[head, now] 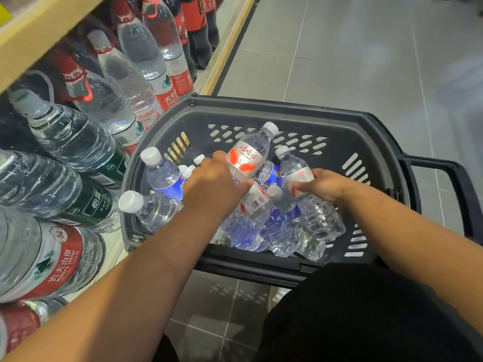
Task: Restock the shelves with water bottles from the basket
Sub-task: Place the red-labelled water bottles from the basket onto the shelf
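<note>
A dark plastic basket [347, 131] stands on the floor in front of me, filled with several small water bottles. My left hand [214, 184] is closed around a clear bottle with a white-and-red label [247, 155], which points up and away with its white cap on top. My right hand [325, 185] grips another red-and-white labelled bottle [295, 167] lying against the pile. Blue-labelled bottles [163, 175] lie beside and under both hands. The shelf [31, 40] with large water bottles runs along the left.
Big water jugs [47, 259] and tall bottles [141, 61] with red labels crowd the low shelf at left, close to the basket's left rim. Dark cola bottles [198, 24] stand further back. Grey tiled floor [366, 61] lies beyond. The basket's handle [454, 184] sticks out right.
</note>
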`<state>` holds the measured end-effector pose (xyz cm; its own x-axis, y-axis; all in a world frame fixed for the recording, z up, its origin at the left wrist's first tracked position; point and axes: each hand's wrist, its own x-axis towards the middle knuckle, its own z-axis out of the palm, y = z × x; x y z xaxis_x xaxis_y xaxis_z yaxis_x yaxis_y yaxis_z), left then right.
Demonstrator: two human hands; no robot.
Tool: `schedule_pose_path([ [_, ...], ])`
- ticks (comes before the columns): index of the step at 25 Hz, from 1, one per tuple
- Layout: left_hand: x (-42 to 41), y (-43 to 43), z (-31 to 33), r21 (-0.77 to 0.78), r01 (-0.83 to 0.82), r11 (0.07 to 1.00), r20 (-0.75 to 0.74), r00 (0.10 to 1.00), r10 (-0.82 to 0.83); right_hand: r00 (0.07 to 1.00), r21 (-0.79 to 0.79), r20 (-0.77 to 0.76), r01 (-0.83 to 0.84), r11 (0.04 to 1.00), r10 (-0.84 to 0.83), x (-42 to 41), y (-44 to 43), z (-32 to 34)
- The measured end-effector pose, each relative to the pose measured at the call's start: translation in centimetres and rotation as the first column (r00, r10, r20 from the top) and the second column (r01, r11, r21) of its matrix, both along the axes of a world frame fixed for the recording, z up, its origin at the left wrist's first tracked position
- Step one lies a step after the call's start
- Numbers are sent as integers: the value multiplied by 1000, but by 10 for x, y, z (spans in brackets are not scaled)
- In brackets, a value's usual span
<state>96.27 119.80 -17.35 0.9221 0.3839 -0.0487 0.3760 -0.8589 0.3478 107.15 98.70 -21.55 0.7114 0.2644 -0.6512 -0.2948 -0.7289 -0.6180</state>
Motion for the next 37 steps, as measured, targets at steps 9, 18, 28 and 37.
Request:
schedule_pose_path([
  [9,19,3,4,-396,-157,905,-261,964,53,999,120,36,29,992,-34,-6,5,-9],
  [18,9,9,3,-669,-268,693,-303,950,76,991,390,128,-71,918,22,-18,18,22],
  [28,-6,16,37,-836,-247,490,-85,940,329,894,754,-441,324,572,74,-18,39,69],
  [37,-56,56,107,-835,-110,540,145,902,408,967,822,-253,223,523,-15,-46,100,128],
])
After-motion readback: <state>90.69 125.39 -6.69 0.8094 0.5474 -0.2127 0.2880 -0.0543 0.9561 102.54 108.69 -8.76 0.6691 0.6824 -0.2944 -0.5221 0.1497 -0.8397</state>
